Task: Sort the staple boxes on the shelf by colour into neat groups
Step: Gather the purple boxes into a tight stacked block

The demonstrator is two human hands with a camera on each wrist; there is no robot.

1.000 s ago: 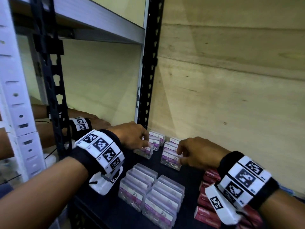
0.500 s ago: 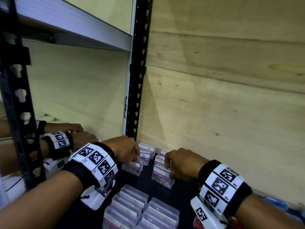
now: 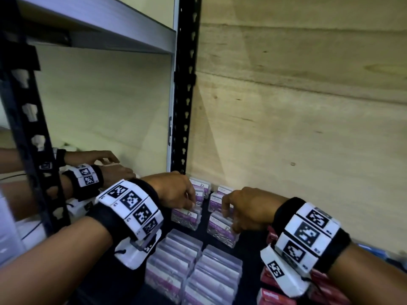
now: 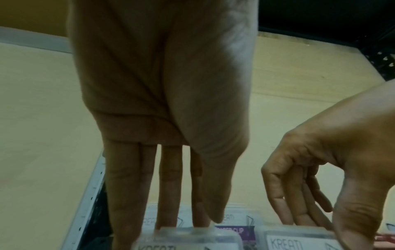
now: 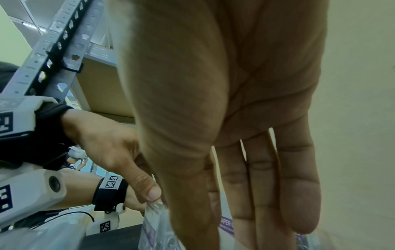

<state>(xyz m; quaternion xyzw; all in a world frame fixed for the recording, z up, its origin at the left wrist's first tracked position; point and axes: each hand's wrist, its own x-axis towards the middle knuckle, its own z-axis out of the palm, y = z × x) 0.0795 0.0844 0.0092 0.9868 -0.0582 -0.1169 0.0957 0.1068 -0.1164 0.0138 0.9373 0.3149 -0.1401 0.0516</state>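
Clear staple boxes with purple labels stand on the dark shelf [image 3: 110,280]. My left hand [image 3: 191,205] pinches one purple box [image 3: 186,217] from above, thumb on its near side; it also shows in the left wrist view [image 4: 192,235]. My right hand [image 3: 229,219] grips a second purple box [image 3: 222,231] beside it. A few more purple boxes [image 3: 201,186] stand behind, against the back wall. Two neat rows of purple boxes [image 3: 176,256] lie nearer me. Red boxes [image 3: 273,298] sit at the lower right, partly hidden by my right wrist.
A black perforated upright [image 3: 185,106] rises just behind my left hand, and another [image 3: 28,128] at the left. A plywood wall [image 3: 297,128] closes the back. Another person's hands [image 3: 94,159] work in the bay to the left. Something blue [image 3: 374,253] lies at far right.
Both hands stay on the same two purple boxes and have drawn them a little toward me, away from the boxes at the wall. The head view has shifted right and down.
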